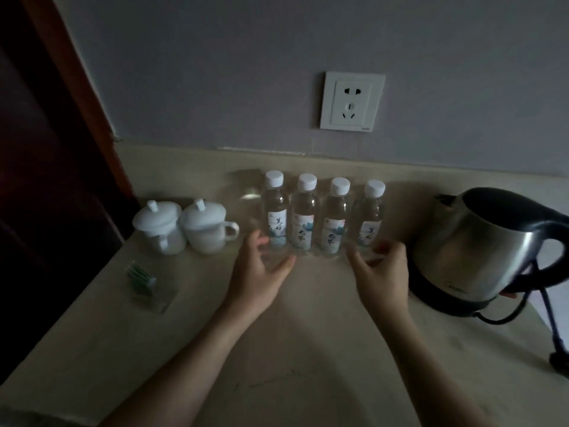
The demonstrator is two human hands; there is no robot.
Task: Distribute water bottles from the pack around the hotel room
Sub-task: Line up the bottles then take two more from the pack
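Several clear water bottles with white caps and printed labels stand upright in a row on the beige counter near the wall; the leftmost bottle and the rightmost bottle bracket the row. My left hand is at the base of the leftmost bottle, fingers spread, touching or nearly touching it. My right hand sits just in front of the rightmost bottle's base with fingers apart. Neither hand is closed around a bottle. The room is dim.
Two white lidded cups stand left of the row, with a clear glass between them and the bottles. A steel electric kettle with its cord stands at the right. Small green packets lie at front left. A wall socket is above.
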